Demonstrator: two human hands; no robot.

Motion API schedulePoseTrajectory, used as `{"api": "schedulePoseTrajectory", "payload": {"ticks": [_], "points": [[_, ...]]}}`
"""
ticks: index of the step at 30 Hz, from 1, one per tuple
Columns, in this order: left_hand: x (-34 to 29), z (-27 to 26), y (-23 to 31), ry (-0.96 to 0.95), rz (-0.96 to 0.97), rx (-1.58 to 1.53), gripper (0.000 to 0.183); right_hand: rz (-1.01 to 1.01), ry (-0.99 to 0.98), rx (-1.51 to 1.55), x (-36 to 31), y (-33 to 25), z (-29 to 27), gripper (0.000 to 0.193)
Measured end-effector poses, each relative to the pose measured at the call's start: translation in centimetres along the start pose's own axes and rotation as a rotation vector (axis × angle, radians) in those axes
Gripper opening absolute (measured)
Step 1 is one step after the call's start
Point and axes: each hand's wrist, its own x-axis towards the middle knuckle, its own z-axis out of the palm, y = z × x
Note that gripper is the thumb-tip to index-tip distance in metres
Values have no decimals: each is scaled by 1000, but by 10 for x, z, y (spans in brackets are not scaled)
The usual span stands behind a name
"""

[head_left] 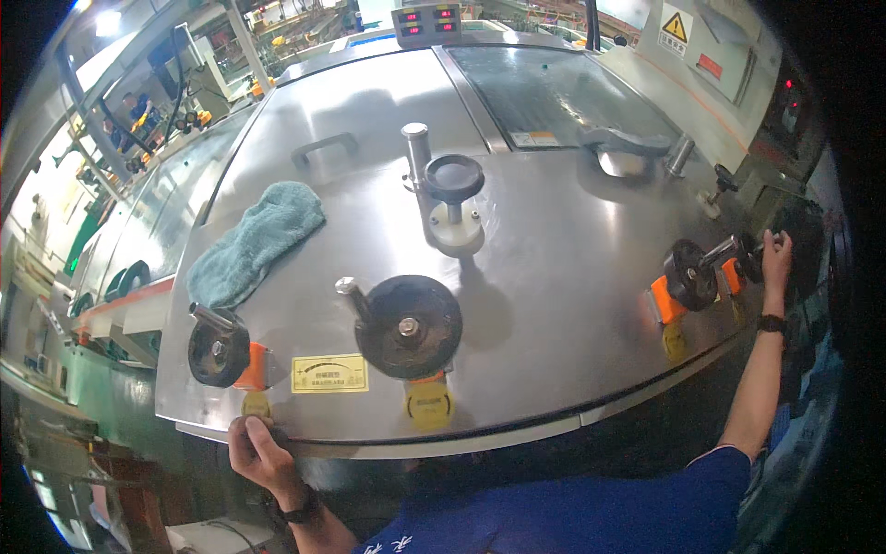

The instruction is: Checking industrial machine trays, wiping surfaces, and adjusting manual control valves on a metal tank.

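Observation:
My right hand (pixel 777 260) is closed around the handle of a black handwheel (pixel 749 258) at the right end of a sloping stainless steel panel (pixel 544 369). My left hand (pixel 265 454) is at the panel's front left edge, thumb and curled fingers closed over it just below a round yellow label (pixel 256 404). Above that label is another black handwheel (pixel 219 349) with a metal crank handle and an orange counter block (pixel 251 367). A larger handwheel (pixel 409 327) sits at the front middle. Beside my right hand is one more handwheel (pixel 689 275).
A teal cloth (pixel 258 242) lies crumpled on the panel's left. A black knob (pixel 453 179) and a metal post (pixel 416 148) stand up mid-panel. Behind are a glass window (pixel 563 97) and a red digital display (pixel 427 23). A grey cabinet (pixel 688 69) rises at the back right.

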Motion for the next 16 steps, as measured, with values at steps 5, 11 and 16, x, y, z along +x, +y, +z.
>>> {"api": "schedulePoseTrajectory", "payload": {"ticks": [5, 11, 16], "points": [[15, -40, 1, 19, 12, -50, 21, -199, 318, 332, -92, -160, -71, 49], [80, -108, -78, 55, -3, -127, 24, -372, -358, 836, -261, -426, -163, 35], [122, -186, -135, 26, 7, -62, 25, -409, -891, 816, -366, -555, -142, 55]]}}
